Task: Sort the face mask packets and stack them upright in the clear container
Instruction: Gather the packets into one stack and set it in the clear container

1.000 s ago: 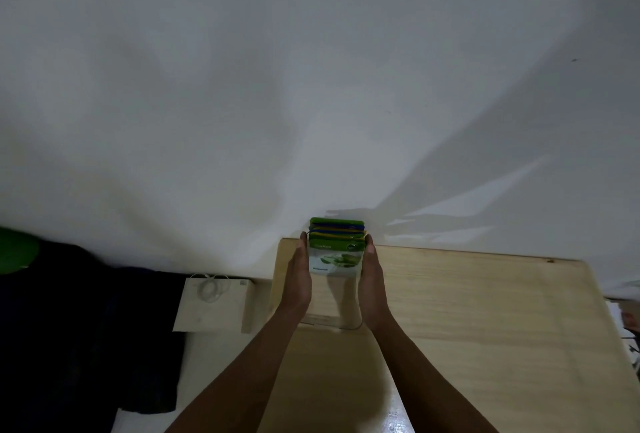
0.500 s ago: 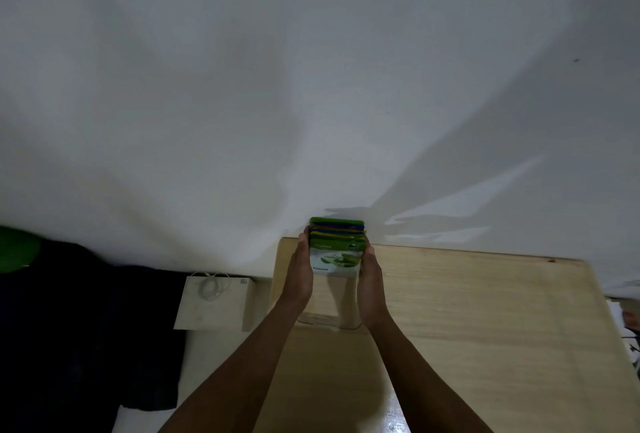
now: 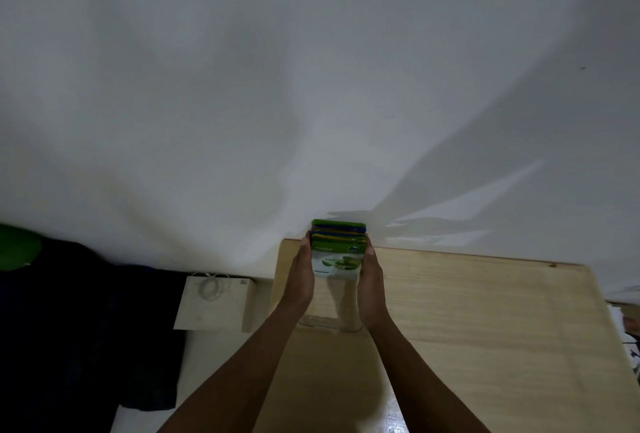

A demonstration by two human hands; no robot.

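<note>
Several face mask packets (image 3: pixel 337 256) stand upright as one bundle in the clear container (image 3: pixel 329 323) at the far left corner of the wooden table (image 3: pixel 467 328). The front packet is white with a green top and leaves; green, blue and yellow edges show behind it. My left hand (image 3: pixel 302 276) lies flat against the bundle's left side and my right hand (image 3: pixel 370 280) against its right side, pressing the packets between them. The container's walls are barely visible apart from its near rim.
A white wall (image 3: pixel 311 86) rises right behind the table. Left of the table stands a small pale box (image 3: pixel 211 304) with a coiled white cable on it, beside dark cloth (image 3: pixel 69 328). Some items show past the table's right edge (image 3: pixel 627 335).
Both hands slid slightly farther forward along the packets' sides. The bundle and container stayed in place.
</note>
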